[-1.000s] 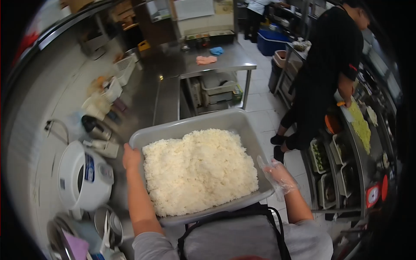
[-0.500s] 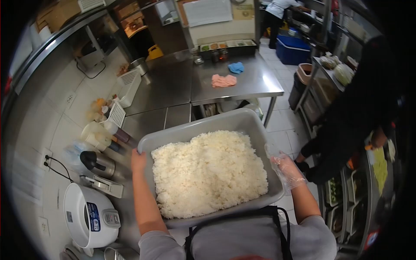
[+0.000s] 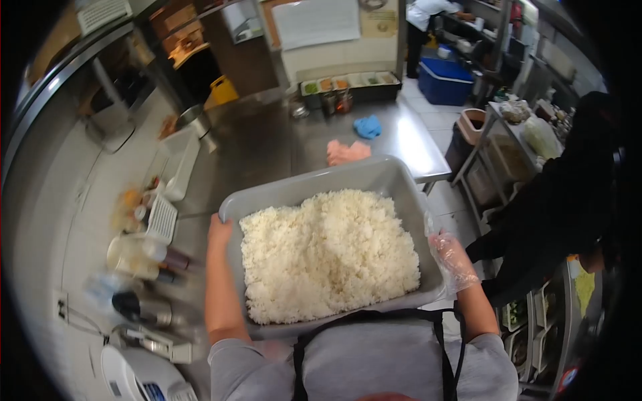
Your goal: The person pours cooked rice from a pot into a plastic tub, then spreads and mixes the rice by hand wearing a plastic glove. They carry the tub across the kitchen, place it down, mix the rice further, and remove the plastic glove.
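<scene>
A grey plastic tub (image 3: 314, 180) is held in front of my body, with a large mound of white rice (image 3: 328, 257) inside. My left hand (image 3: 219, 232) grips the tub's left rim, bare. On the right rim is my right hand (image 3: 452, 257), wearing a clear plastic glove, its fingers closed around the edge. Just beyond the tub's far rim, a pink cloth (image 3: 346, 152) and a blue cloth (image 3: 368, 126) lie on the steel table (image 3: 261, 137).
A person in black (image 3: 548, 200) stands at the right beside a steel counter. Farther back are a blue cooler (image 3: 445, 80) and a person in white (image 3: 424, 17). Along the left wall are a white rice cooker (image 3: 137, 374), a kettle (image 3: 142, 307) and baskets. Condiment trays (image 3: 348, 87) line the table's back.
The steel table with the cloths has come closer, and the tub now overlaps its near edge in view. The person in black has shifted toward the right edge. Both hands keep their hold.
</scene>
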### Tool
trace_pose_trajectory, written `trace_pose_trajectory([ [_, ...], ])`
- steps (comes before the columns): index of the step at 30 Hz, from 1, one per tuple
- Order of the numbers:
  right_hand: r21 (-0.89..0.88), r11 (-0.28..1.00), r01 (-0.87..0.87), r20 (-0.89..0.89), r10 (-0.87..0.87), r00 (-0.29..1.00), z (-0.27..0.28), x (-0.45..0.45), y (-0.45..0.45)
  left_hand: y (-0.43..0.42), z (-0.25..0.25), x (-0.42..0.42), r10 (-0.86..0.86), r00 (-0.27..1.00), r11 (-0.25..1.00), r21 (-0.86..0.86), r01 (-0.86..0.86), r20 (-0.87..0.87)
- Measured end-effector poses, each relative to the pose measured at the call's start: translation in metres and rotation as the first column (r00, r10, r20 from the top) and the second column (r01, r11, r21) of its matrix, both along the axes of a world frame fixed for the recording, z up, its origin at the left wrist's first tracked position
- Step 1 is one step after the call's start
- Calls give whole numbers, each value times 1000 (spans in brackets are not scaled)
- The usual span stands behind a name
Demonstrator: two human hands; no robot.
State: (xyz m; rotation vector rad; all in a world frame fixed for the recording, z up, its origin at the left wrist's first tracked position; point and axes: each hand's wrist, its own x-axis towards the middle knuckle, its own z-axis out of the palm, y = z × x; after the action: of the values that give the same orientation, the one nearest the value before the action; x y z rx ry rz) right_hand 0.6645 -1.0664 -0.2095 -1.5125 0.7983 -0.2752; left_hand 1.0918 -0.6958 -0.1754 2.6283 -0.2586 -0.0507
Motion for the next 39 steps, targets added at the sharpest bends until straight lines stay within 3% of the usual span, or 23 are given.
trace_pose_trajectory([
  [4,90,980,179,-143,-165,976,-3,-6,-13,-70,3,21,-93,993,996,-19,92,-77],
  [8,-17,990,141,-254,-141,957,10,-24,4,-99,-9,47,-233,967,973,-18,232,-105],
  [13,12,965,260,-251,-249,935,4,-24,9,-152,-8,64,-258,945,966,-26,258,-202],
  [17,-68,919,389,-209,-394,895,-11,-25,37,-161,-37,90,-348,919,937,-31,349,-184],
  [18,-12,951,309,-217,-304,928,3,-30,31,-135,-13,69,-270,943,958,47,284,-196],
  [20,-30,963,267,-194,-268,944,16,-24,37,-129,-12,65,-257,948,959,74,274,-186],
  [23,31,927,374,-127,-368,921,17,-15,47,-124,-6,56,-220,955,972,40,232,-198],
  [26,-139,921,364,-191,-386,903,4,-20,30,-125,-21,64,-233,957,961,109,253,-171],
  [29,-55,932,359,-38,-362,932,30,-11,48,-111,-33,66,-282,951,958,17,286,-125],
  [32,147,922,357,147,-377,914,-4,-20,33,-106,-20,58,-312,941,950,-21,312,-132],
  [36,-258,949,183,-104,-215,971,5,-7,13,-97,-38,73,-425,877,891,-275,362,-223],
  [39,-344,905,250,-126,-309,943,16,25,-8,-91,-31,77,-397,873,913,-216,345,-283],
])
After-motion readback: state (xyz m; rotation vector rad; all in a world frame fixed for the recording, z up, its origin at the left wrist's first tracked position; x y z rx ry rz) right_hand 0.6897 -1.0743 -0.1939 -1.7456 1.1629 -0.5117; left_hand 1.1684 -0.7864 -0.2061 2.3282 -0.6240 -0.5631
